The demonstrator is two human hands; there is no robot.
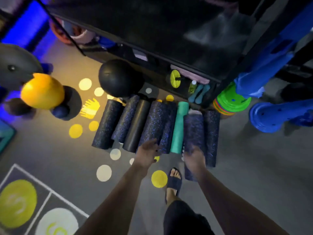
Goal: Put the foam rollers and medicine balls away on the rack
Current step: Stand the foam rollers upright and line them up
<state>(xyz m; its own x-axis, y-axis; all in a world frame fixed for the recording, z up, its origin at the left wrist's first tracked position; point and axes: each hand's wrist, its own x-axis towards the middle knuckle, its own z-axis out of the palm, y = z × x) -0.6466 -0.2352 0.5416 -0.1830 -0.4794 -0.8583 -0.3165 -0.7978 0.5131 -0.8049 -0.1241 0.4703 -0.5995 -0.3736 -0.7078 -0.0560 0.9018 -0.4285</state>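
Rack: I see a black rack [152,31] across the far side. Its low shelf carries a yellow wheel [175,78], a small bottle [193,87] and teal dumbbells [199,94].
Right surroundings: a stack of coloured discs [232,102] stands by the rack's right post, with blue plastic gear [264,116] farther right.
Floor: the grey floor [254,167] is marked with yellow and white dots. A sandalled foot [175,180] stands near, between the forearms.
Balls: a black medicine ball [121,78] sits at the far left end of the roller row, close to the rack. A yellow ball [42,90] and a small blue ball [60,111] lie well apart to the left.
In the way: the black medicine ball stands between the leftmost rollers and the low shelf.
Rollers: the foam rollers [108,122] lie side by side on the floor before the rack. Most are dark and speckled, one is a plain black roller [137,124] and one a teal roller [179,128].
Hard to make out: the upper shelves are dark, the left edge is blurred, and motion smears the right hand.
Left hand: the left hand [146,152] hangs over the near end of the centre speckled roller [152,122], fingers loosely spread and holding nothing. I cannot tell if they touch it.
Right hand: the right hand [194,156] lies over the right speckled roller [194,129], just right of the teal one. I cannot tell whether its fingers are spread or curled.
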